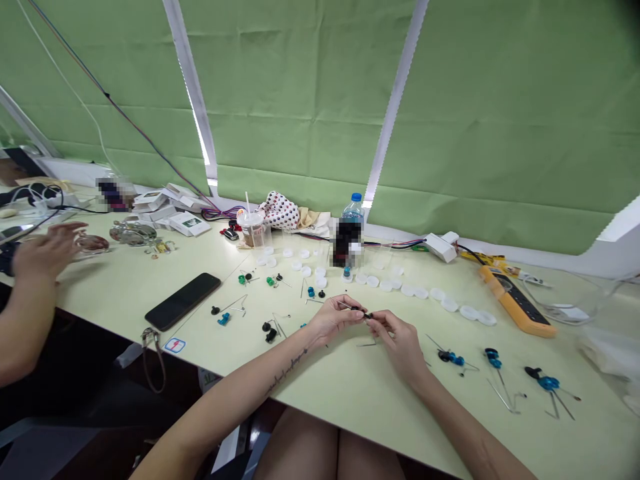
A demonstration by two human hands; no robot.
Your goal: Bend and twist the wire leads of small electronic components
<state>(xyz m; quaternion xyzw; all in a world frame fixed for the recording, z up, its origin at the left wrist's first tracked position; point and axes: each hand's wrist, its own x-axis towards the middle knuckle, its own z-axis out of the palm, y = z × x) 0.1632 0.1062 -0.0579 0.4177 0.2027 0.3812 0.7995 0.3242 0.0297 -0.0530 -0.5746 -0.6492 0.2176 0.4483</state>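
Note:
Above the middle of the table, my left hand [333,320] and my right hand [399,339] meet, fingertips pinched around a small black part [369,316]. Its exact shape is mostly hidden by the fingers. A thin metal rod [345,304] sticks out by my left fingers. Beneath the hands lies a bent metal wire [367,345]. To the right are small sets of blue and black pieces with bent wires, such as a blue piece [549,383] and another blue piece [494,361]. A black piece [271,335] and a blue piece [223,319] lie to the left.
Several round white caps [407,291] form a row behind the hands. A water bottle [353,208] and a drink cup [253,230] stand at the back. An orange power strip [517,303] is at right, a phone [183,301] at left. Another person's hand [43,253] is far left.

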